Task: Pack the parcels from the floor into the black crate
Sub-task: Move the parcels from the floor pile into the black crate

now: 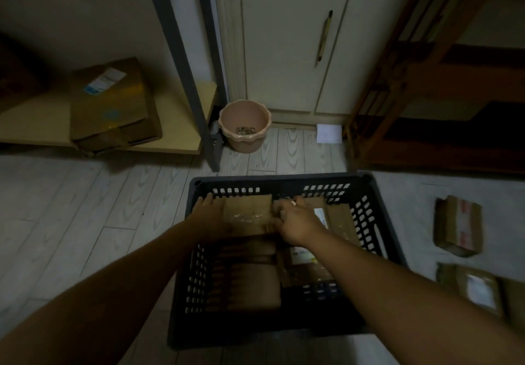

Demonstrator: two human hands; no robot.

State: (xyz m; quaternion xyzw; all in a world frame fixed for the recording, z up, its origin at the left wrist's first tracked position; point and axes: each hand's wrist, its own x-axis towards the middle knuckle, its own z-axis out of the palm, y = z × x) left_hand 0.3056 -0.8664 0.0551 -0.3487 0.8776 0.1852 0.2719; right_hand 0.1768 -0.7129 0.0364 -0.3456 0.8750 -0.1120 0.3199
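A black slotted crate [369, 219] stands on the floor in front of me with several brown cardboard parcels inside. Both hands hold one brown parcel [246, 213] at the crate's far end. My left hand [208, 212] grips its left side and my right hand [295, 221] grips its right side. Behind my right hand lies a parcel with a white label [336, 216]. A larger brown parcel [250, 285] fills the near left of the crate. On the floor to the right lie two more parcels, one [458, 225] farther and one [474, 289] nearer.
A pink plastic bucket [245, 125] stands beyond the crate by a cream cupboard door [289, 52]. A low wooden shelf [176, 137] at the left carries a big cardboard box [113, 106]. A dark wooden rack [426, 94] stands at the right. A white paper [329, 133] lies on the floor.
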